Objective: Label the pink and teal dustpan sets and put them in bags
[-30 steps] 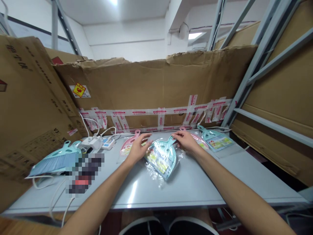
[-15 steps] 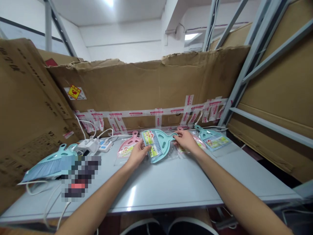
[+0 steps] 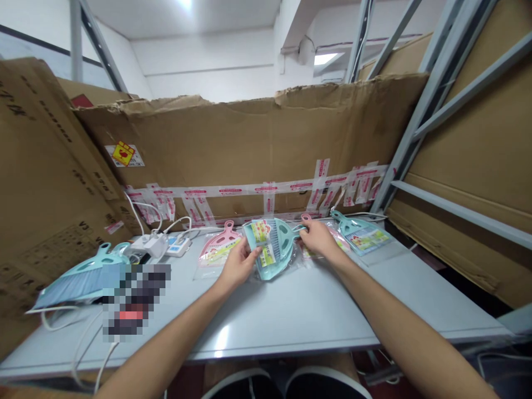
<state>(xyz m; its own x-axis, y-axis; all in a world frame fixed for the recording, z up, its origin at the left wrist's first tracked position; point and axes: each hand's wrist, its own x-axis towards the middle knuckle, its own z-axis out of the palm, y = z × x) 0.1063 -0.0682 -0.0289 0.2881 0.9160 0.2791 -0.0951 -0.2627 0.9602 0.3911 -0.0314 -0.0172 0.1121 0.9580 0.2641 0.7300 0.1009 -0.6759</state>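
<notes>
Dustpan (image 3: 272, 252) now sideways, handle (image 3: 297, 228) part-hidden.

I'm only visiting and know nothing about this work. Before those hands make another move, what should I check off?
1. Right hand on the handle of the held turquoise dustpan-and-brush set: ok, fingers grip it.
2. Left hand supporting the wide end: ok, the thumb lies over its edge.
3. Printed label in sight: ok, it faces the camera.
4. Clear film sealed around the held set: cannot tell.
5. Left hand free of the left pink dustpan-and-brush set: cannot tell, they overlap in this view.
6. White power strip apart from both hands: ok, it sits off to the left.
</notes>
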